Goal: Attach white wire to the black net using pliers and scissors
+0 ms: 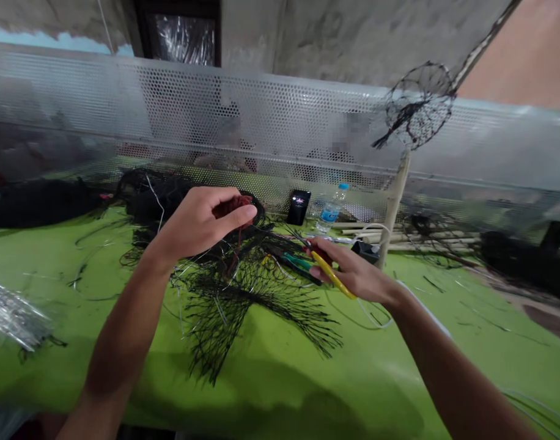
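My left hand (211,220) is closed round a dark red bundle of thread or cord (236,206), held above the table. My right hand (353,269) grips a yellow-handled hand tool (332,276). Its dark, narrow tips point left toward the bundle; I cannot tell whether it is scissors or pliers. Below and between the hands, a piece of black netting (271,299) spreads over the green tabletop (289,379). Green-handled pliers (298,263) lie just left of my right hand.
A tangle of black netting (142,189) lies behind my left hand. A phone (299,208) and water bottle (332,208) stand at the back before a perforated metal screen (271,116). Right of them, a wooden stick (394,208) rises beside a round wire-and-net shape (422,104).
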`<state>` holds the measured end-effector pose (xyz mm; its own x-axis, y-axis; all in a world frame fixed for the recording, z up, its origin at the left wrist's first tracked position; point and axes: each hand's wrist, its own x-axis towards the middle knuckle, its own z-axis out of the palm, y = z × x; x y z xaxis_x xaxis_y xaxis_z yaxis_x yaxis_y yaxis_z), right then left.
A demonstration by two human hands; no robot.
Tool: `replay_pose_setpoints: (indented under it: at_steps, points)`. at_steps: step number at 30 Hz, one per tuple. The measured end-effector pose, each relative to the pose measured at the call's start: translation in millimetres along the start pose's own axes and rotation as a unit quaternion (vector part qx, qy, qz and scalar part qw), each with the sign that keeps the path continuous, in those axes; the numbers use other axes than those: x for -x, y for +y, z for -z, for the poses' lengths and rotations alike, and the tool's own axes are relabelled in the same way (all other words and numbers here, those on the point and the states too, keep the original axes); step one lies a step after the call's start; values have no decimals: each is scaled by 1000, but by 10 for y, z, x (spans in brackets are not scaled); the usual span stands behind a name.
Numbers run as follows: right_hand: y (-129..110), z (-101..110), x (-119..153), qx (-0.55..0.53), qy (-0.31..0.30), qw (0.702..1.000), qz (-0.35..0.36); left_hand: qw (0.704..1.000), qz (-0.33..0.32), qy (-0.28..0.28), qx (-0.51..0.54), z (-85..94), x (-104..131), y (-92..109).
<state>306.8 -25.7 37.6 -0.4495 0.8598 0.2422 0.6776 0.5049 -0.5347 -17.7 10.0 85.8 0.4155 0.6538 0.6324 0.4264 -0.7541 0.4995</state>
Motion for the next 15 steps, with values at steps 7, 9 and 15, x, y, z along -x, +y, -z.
replay_pose_setpoints:
  at_steps: [7,9,15]
  points:
    - [-545,112,-243,117,-82,984,105,1000,0,-26,1,-20,16,48]
    - [-616,116,-292,124,-97,982,101,999,-3,-38,-3,-29,14,43]
    - [-723,31,-444,155,-110,972,137,997,-5,-72,8,-55,7,25]
